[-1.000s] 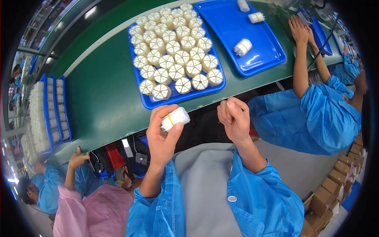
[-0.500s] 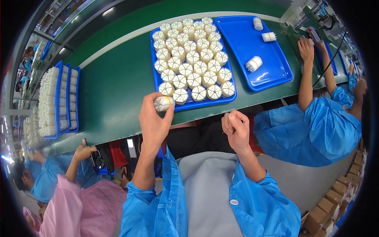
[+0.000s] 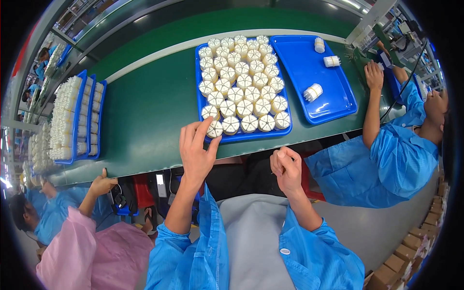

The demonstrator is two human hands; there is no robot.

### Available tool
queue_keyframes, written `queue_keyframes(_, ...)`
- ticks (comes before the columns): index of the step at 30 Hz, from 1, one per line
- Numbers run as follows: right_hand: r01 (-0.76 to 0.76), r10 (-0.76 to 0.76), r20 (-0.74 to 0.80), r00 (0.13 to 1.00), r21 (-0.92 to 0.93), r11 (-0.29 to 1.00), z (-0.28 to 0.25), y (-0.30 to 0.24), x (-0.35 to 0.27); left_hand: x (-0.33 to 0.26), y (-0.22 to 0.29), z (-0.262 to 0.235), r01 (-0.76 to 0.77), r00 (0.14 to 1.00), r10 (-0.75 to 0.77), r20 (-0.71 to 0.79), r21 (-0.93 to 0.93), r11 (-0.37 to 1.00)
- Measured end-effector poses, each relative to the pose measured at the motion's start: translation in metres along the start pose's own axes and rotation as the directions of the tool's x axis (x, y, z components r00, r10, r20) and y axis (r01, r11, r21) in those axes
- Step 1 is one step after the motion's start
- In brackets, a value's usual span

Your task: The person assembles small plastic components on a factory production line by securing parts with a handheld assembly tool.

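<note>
At the near left corner of a full blue tray (image 3: 203, 99), my left hand (image 3: 197, 147) has thumb and fingers closed round a white cylindrical part (image 3: 214, 129). This part stands upright, its slotted round end facing up. Rows of matching white parts (image 3: 237, 94), with yellowish bands round their sides, fill the tray. My right hand (image 3: 286, 169) is held in a loose fist in front of the table's near edge, with nothing visible in its fingers.
A second blue tray (image 3: 321, 104) to the right holds three parts lying on their sides. Blue trays packed with white parts (image 3: 79, 123) stand on edge at the left of the green table (image 3: 150, 106). Co-workers sit on both sides; one person's hand (image 3: 373, 76) rests at the far right.
My left hand has brought the part from a tilted position over the tray's near edge to upright in the corner. The view has shifted slightly; my right hand stays curled.
</note>
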State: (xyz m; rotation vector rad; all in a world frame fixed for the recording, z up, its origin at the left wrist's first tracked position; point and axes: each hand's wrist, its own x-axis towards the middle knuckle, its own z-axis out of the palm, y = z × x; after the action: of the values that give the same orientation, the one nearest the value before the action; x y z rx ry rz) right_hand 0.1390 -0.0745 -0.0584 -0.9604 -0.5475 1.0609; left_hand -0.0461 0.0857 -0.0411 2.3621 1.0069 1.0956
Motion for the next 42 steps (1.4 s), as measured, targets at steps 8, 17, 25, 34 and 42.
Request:
queue_keyframes(8,0.037,-0.037,-0.012,0.999,0.009,0.999,-0.002,-0.001,-0.001,-0.005,0.008,0.004,0.007,1.0,-0.005,-0.028,0.088,0.996)
queue_keyframes(17,0.145,-0.452,-0.186,0.873,-0.784,0.604,-0.017,-0.023,0.045,-0.004,-0.004,0.016,-0.028,0.981,0.008,-0.193,-0.1,0.995)
queue_keyframes(25,0.056,-0.298,-0.13,0.946,-0.837,0.544,-0.061,-0.015,0.077,-0.01,-0.003,0.015,0.002,0.962,-0.038,-0.271,-0.133,0.991)
queue_keyframes(34,-0.145,0.004,-0.194,0.981,-0.722,0.677,-0.049,-0.035,0.084,-0.011,-0.003,0.002,0.036,0.96,-0.046,-0.277,-0.041,0.999)
queue_keyframes(42,-0.156,0.023,-0.195,0.98,-0.703,0.694,-0.044,-0.041,0.084,-0.008,0.002,0.005,0.036,0.961,-0.063,-0.269,-0.103,0.994)
